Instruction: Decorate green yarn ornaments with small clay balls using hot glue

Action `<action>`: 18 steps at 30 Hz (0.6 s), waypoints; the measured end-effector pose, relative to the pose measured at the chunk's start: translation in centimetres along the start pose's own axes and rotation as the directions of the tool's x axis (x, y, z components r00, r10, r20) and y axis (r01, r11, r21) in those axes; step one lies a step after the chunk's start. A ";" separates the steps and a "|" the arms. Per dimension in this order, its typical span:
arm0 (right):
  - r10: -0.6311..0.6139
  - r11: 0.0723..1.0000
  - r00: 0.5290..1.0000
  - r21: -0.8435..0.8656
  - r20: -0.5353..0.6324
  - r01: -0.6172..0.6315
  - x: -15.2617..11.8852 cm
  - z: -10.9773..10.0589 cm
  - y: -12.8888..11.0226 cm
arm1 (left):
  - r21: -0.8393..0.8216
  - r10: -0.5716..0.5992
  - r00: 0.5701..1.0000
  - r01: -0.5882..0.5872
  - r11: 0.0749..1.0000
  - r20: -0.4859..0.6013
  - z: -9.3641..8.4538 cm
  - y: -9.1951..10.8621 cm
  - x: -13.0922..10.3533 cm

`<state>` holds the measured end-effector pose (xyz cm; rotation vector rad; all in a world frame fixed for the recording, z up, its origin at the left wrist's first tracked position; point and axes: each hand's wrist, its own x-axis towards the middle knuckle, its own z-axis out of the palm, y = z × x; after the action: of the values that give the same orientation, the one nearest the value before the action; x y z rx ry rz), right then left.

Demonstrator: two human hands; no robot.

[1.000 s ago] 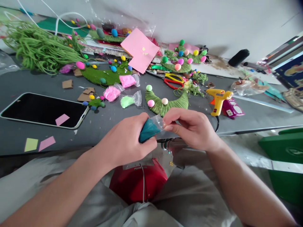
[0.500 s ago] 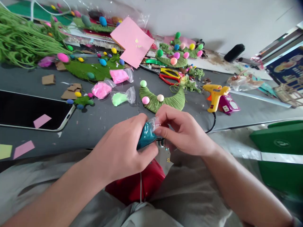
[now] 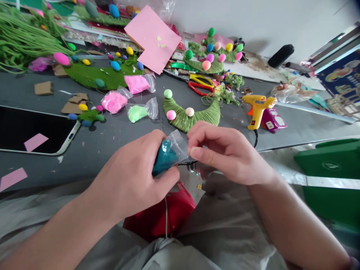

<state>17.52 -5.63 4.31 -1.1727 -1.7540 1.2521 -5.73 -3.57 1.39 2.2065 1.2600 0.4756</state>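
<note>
My left hand (image 3: 135,168) is wrapped round a small clear bag of teal modelling clay (image 3: 164,155), held above the table's front edge. The bag's clear upper end (image 3: 179,144) sticks out toward the right. At its edge, my right hand (image 3: 222,152) is closed in a pinch, thumb against the curled forefinger. Just beyond my hands lies a crescent wrapped in green yarn (image 3: 194,119), bearing a pale green, a pink and a cream ball. Left of it are a bag of light green clay (image 3: 137,112) and two bags of pink clay (image 3: 114,102).
A yellow glue gun (image 3: 257,108) stands at the right beside a purple power socket (image 3: 274,120). Red-and-yellow-handled pliers (image 3: 201,89) lie behind the crescent. A phone (image 3: 33,129) and green yarn (image 3: 25,41) are at the left. A green bin (image 3: 332,161) stands right of the table.
My right fingers have shifted slightly right, away from my left hand, and more of the bag's clear end shows, spread flat. The camera view has shifted a little.
</note>
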 end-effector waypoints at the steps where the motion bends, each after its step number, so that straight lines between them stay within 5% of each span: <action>1: 0.009 1.000 1.000 0.007 -0.024 -0.009 0.0 0.0 0.0 | 0.006 0.005 1.000 -0.005 1.000 0.005 0.0 0.0 0.0; 5: 0.037 0.998 0.988 -0.035 -0.153 -0.042 0.2 0.0 0.2 | 0.029 0.056 0.998 -0.057 0.998 0.034 0.0 0.2 0.0; 12: 0.030 0.993 0.995 -0.109 -0.096 -0.040 0.3 0.4 0.6 | 0.251 0.076 0.991 -0.102 0.962 0.114 -0.1 0.6 -0.1; 18: 0.267 0.962 0.963 0.055 -0.019 -0.266 0.3 0.6 0.5 | 0.369 0.123 0.992 -0.122 0.921 0.022 0.1 0.1 -0.2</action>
<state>17.05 -5.52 3.66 -1.4238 -1.5719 1.4214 -5.67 -3.86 1.37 2.6119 1.3029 0.3033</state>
